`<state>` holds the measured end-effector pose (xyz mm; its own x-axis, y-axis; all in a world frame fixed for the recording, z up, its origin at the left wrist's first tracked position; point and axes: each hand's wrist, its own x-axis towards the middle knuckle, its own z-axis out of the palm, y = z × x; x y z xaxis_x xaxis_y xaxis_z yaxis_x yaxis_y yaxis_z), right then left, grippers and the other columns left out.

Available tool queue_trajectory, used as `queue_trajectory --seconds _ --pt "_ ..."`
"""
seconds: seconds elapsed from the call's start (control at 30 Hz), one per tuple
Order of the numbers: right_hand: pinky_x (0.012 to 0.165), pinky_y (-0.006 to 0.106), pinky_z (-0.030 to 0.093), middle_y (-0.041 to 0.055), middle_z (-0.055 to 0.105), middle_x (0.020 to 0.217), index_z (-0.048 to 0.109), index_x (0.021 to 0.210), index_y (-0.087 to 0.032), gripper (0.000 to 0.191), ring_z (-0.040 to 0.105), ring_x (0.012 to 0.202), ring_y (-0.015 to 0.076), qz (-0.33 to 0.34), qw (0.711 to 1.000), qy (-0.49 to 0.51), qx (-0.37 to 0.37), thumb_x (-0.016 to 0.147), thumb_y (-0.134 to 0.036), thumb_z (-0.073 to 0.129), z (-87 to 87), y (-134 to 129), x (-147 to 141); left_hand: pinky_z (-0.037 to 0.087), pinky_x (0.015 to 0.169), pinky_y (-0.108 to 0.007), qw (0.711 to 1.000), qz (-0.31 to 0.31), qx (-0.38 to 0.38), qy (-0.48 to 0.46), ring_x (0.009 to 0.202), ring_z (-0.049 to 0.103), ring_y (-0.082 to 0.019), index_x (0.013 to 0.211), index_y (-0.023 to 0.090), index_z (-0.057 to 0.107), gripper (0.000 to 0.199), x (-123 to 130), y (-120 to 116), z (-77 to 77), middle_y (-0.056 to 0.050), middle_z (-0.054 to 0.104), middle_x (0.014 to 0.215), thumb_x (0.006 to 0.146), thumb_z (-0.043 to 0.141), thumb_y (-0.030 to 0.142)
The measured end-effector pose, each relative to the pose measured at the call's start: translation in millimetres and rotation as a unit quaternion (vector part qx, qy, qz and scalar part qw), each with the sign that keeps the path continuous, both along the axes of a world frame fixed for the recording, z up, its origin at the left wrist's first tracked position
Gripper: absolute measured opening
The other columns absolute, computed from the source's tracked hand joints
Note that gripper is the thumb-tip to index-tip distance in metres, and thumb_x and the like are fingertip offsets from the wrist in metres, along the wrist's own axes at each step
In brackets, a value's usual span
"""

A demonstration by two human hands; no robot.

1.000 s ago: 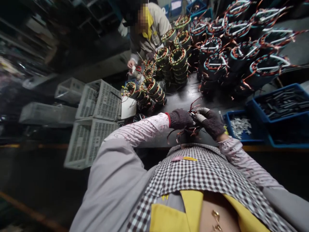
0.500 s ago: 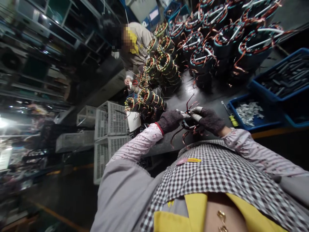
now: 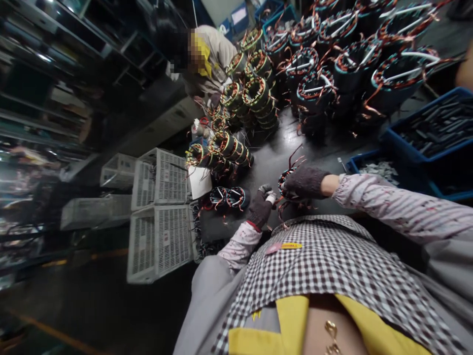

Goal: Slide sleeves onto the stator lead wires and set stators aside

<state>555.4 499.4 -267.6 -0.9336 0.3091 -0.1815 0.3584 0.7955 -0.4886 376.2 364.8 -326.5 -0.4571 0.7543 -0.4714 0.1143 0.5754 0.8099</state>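
Observation:
My right hand (image 3: 307,182), in a dark knitted glove, is closed over a small motor stator (image 3: 282,180) with copper wire leads standing up and hanging down. The palm and glove cover most of that stator. Just left of it is my left hand (image 3: 260,206), its fingers curled together near the hanging leads; whether a lead is pinched in them I cannot make out. Two small stators (image 3: 235,197) with white strips inside lie to the left of my left hand.
Stacked stators with yellow-green rims (image 3: 254,93) and larger ones with white strips (image 3: 314,86) stand at the back. Blue bins (image 3: 417,155) are on the right, white crates (image 3: 173,236) on the left. A co-worker (image 3: 218,49) leans in across the table.
My left hand has come away from the stator, down and to the left. My right hand has shifted left over it. The two small stators on the left have come into view.

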Motion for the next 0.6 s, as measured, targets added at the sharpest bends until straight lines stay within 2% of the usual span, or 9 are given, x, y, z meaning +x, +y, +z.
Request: queue_trajectory --seconds 0.1,0.2,0.37,0.5,0.6 --pt "0.071 0.032 0.034 0.0162 0.083 0.093 0.088 0.094 -0.014 0.011 0.070 0.078 0.0209 0.009 1.000 -0.006 0.019 0.090 -0.011 0.078 2.8 2 1 0.059 0.061 -0.022 0.999 0.047 0.011 -0.021 0.072 0.068 -0.012 0.115 0.018 0.064 0.035 -2 -3 -2.8 -0.002 0.074 0.097 0.085 0.080 0.023" --pt "0.068 0.033 0.031 0.0176 0.083 0.096 0.089 0.104 -0.015 0.017 0.069 0.077 0.0210 0.010 0.997 -0.055 0.049 0.095 -0.015 0.074 4.3 0 1 0.063 0.070 -0.025 0.997 0.062 0.039 -0.029 0.077 0.071 -0.013 0.115 0.019 0.065 0.035 -2 -5 -3.9 -0.003 0.075 0.099 0.084 0.081 0.025" --pt "0.068 0.031 0.032 0.0135 0.083 0.098 0.088 0.099 -0.018 0.014 0.068 0.077 0.0199 0.000 0.998 -0.043 0.042 0.092 -0.016 0.076 2.1 -4 -3 0.066 0.089 -0.036 0.999 0.004 0.048 -0.018 0.096 0.076 -0.019 0.117 0.020 0.068 0.028 9 -10 -2.2 -0.008 0.078 0.110 0.091 0.077 0.027" --pt "0.069 0.031 0.035 0.0120 0.083 0.099 0.087 0.101 -0.020 0.015 0.070 0.081 0.0223 -0.049 0.999 -0.003 0.019 0.089 -0.021 0.079 -3.7 -7 2 0.066 0.091 -0.036 0.998 -0.055 0.042 0.000 0.099 0.076 -0.020 0.118 0.021 0.071 0.023 15 -12 0.1 -0.006 0.079 0.107 0.098 0.070 0.030" --pt "0.071 0.032 0.038 0.0119 0.083 0.097 0.085 0.099 -0.021 0.014 0.070 0.081 0.0235 -0.092 0.995 0.032 -0.002 0.092 -0.024 0.074 -12.5 -6 14 0.066 0.091 -0.037 0.998 -0.050 0.041 -0.013 0.097 0.077 -0.020 0.120 0.020 0.070 0.025 11 -10 -0.5 -0.007 0.079 0.109 0.097 0.071 0.029"
